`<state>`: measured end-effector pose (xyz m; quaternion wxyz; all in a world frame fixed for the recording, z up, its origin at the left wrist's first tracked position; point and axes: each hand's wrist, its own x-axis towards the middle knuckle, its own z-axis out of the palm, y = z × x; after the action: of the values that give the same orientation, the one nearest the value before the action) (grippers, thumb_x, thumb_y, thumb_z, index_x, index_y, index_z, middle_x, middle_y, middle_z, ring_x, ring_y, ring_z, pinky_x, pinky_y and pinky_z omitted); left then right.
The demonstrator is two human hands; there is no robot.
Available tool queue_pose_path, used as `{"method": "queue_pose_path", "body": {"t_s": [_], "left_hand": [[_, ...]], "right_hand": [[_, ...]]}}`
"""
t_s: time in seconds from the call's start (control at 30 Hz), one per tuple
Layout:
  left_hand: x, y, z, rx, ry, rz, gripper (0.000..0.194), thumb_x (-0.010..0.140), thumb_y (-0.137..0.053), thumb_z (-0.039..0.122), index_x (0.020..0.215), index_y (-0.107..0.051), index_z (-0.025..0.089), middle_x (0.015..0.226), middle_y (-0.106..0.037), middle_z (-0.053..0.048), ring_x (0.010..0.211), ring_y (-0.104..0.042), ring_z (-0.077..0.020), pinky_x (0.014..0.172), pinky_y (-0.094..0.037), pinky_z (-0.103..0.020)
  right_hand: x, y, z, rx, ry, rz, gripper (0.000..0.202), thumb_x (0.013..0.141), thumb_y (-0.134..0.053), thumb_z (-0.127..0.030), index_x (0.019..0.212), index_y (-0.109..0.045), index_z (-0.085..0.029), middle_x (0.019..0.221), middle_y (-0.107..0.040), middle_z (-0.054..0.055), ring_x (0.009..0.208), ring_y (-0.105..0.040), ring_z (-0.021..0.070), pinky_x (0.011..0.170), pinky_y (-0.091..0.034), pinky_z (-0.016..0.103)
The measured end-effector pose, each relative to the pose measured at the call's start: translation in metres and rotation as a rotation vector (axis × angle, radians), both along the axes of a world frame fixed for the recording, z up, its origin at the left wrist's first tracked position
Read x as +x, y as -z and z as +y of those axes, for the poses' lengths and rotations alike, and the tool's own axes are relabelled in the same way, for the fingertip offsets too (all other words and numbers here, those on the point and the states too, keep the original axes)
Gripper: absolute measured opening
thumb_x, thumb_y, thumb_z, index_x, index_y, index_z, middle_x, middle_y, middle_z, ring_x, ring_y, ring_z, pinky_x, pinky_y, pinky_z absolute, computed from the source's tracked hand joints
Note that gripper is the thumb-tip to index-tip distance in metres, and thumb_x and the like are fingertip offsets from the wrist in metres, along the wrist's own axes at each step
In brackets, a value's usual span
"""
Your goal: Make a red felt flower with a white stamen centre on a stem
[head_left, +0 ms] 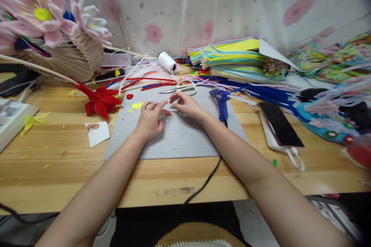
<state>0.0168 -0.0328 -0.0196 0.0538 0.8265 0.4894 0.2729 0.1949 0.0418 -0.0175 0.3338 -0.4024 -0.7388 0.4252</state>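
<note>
My left hand [150, 120] is over the middle of the grey cutting mat [185, 139], its index finger stretched out and its thumb apart from it. Right beside its fingers is a small bunch of thin stems with red and yellow tips [169, 114]. From the other side my right hand [188, 105] reaches in, fingers bent, with a gap between thumb and index finger. Nothing clear shows in either hand. Scissors with pale handles [188, 87] lie just behind the hands. Yellow scraps [137, 105] sit left of my left hand.
A blue glue gun [222, 104] lies on the mat's right side, with a phone [280, 124] farther right. At left are a red flower [101, 102] and a white card [98, 134]. Behind are a thread spool [167, 61] and bundled fuzzy stems [236, 56].
</note>
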Motion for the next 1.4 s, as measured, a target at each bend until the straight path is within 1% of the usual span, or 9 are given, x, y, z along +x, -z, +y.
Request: {"method": "queue_pose_path", "body": {"t_s": [0.2,0.4,0.5,0.6,0.73,0.87,1.03,1.23,1.4], "left_hand": [[-0.001,-0.001,-0.001,0.032,-0.001,-0.026,0.071,0.061,-0.047,0.005,0.13,-0.043,0.018,0.103,-0.072,-0.003,0.108,-0.055,-0.0256,0.104,-0.026,-0.045],[-0.004,0.001,0.0,0.104,-0.093,-0.09,0.068,0.06,-0.047,0.006,0.127,-0.044,0.019,0.095,-0.073,-0.001,0.103,-0.056,-0.025,0.103,-0.026,-0.044],[-0.003,0.002,0.001,0.126,-0.098,-0.101,0.066,0.061,-0.048,0.004,0.125,-0.045,0.019,0.093,-0.073,0.0,0.1,-0.057,-0.0243,0.103,-0.026,-0.043],[0.001,0.002,0.002,0.137,-0.129,-0.11,0.058,0.067,-0.051,0.007,0.123,-0.046,0.02,0.09,-0.073,0.0,0.098,-0.057,-0.0238,0.102,-0.027,-0.043],[0.008,0.003,0.005,0.123,-0.22,-0.119,0.045,0.076,-0.057,0.02,0.12,-0.047,0.02,0.084,-0.072,0.0,0.095,-0.058,-0.0242,0.099,-0.029,-0.043],[0.01,0.004,0.006,0.103,-0.233,-0.092,0.047,0.076,-0.059,0.02,0.121,-0.046,0.021,0.084,-0.073,0.0,0.096,-0.058,-0.0243,0.1,-0.028,-0.043],[0.009,0.006,0.006,0.114,-0.21,-0.086,0.051,0.075,-0.061,0.019,0.123,-0.044,0.021,0.086,-0.073,0.0,0.099,-0.058,-0.0241,0.1,-0.027,-0.043],[0.012,0.009,0.008,0.12,-0.209,-0.07,0.053,0.074,-0.062,0.019,0.124,-0.044,0.019,0.085,-0.073,0.001,0.096,-0.058,-0.0239,0.099,-0.027,-0.043],[0.015,0.009,0.009,0.126,-0.23,-0.06,0.053,0.073,-0.062,0.02,0.123,-0.044,0.018,0.083,-0.073,0.001,0.097,-0.058,-0.0249,0.1,-0.027,-0.043]], "right_hand": [[0.001,0.011,-0.001,0.062,0.058,-0.065,0.024,0.073,-0.055,-0.012,0.096,-0.054,-0.018,0.089,-0.067,0.0,0.059,-0.047,0.0078,0.064,-0.039,0.023],[0.002,0.01,-0.007,0.116,0.07,-0.085,0.027,0.073,-0.053,-0.012,0.099,-0.053,-0.02,0.088,-0.066,-0.001,0.058,-0.046,0.0083,0.063,-0.038,0.023],[0.0,0.009,-0.011,0.155,0.074,-0.108,0.028,0.073,-0.052,-0.013,0.101,-0.053,-0.02,0.087,-0.066,-0.001,0.058,-0.047,0.0089,0.063,-0.038,0.024],[-0.001,0.007,-0.015,0.198,0.054,-0.136,0.03,0.074,-0.053,-0.014,0.103,-0.053,-0.021,0.088,-0.067,-0.001,0.059,-0.048,0.0095,0.064,-0.038,0.024],[-0.001,0.003,-0.021,0.261,0.024,-0.19,0.031,0.073,-0.056,-0.016,0.104,-0.054,-0.021,0.086,-0.069,-0.002,0.061,-0.051,0.0106,0.065,-0.039,0.024],[0.002,0.002,-0.024,0.329,0.001,-0.224,0.031,0.074,-0.057,-0.017,0.104,-0.056,-0.021,0.085,-0.071,-0.002,0.062,-0.053,0.0108,0.066,-0.039,0.025],[0.005,0.002,-0.026,0.379,-0.035,-0.239,0.034,0.071,-0.054,-0.012,0.104,-0.058,-0.021,0.086,-0.073,-0.002,0.064,-0.055,0.0109,0.069,-0.04,0.025],[0.005,0.003,-0.025,0.382,-0.039,-0.259,0.034,0.071,-0.054,-0.011,0.104,-0.058,-0.02,0.085,-0.073,-0.002,0.065,-0.055,0.0107,0.069,-0.04,0.024],[0.005,0.004,-0.024,0.318,-0.032,-0.239,0.033,0.072,-0.054,-0.011,0.104,-0.058,-0.021,0.086,-0.073,-0.002,0.062,-0.055,0.0097,0.068,-0.041,0.024]]}}
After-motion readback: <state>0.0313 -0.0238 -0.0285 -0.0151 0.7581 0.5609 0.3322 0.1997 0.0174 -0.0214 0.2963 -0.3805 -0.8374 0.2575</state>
